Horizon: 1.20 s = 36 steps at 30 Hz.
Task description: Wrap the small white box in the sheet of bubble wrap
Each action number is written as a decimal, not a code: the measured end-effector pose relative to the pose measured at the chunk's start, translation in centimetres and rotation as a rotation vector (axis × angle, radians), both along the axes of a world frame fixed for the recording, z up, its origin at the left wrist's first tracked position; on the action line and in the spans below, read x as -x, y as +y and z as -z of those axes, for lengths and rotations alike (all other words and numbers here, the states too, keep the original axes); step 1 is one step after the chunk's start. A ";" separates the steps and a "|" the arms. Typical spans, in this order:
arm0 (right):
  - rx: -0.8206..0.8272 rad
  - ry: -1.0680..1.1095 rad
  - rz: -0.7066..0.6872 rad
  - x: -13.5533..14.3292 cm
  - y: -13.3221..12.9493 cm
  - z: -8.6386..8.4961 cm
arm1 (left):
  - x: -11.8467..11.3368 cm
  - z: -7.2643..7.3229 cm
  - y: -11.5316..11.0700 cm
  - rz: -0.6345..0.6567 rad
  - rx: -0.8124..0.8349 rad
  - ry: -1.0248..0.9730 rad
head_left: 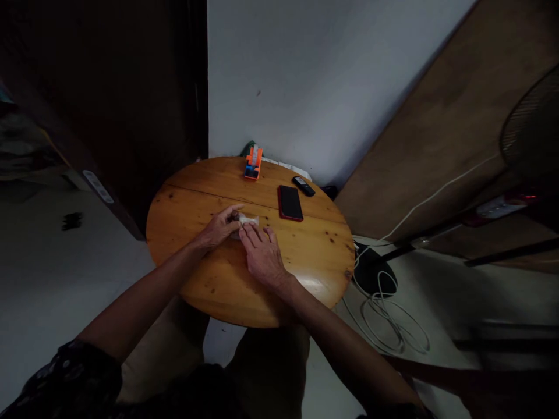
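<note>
A small whitish, crumpled bundle (248, 220) lies on the round wooden table (209, 285), partly covered by my fingers. My left hand (222, 226) grips its left side between thumb and fingers. From the right, my right hand (263, 254) rests over the near side of the bundle, its fingers extended and slightly apart with the tips touching it. What is inside the bundle cannot be made out.
An orange and blue tape dispenser (253, 163) stands at the table's far edge. A black phone with a red edge (290, 203) and a small black handset (303, 185) lie to the right. Coiled white cable (393, 317) and a fan (533, 128) are beyond the table.
</note>
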State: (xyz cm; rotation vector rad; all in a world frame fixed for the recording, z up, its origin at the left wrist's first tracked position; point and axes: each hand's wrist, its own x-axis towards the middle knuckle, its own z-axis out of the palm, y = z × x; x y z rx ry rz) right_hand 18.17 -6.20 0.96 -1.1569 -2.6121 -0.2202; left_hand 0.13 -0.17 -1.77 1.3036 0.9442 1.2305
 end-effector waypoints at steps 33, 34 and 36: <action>0.028 0.517 -0.009 -3.2 3.2 -1.8 | -0.1 -0.6 -0.3 0.013 0.037 0.047; 0.044 0.507 -0.019 -3.0 3.5 -1.9 | 0.0 -0.6 -0.3 0.013 0.034 0.061; 0.072 0.463 -0.043 -2.4 3.9 -1.8 | 0.0 -0.7 -0.4 0.009 0.021 0.088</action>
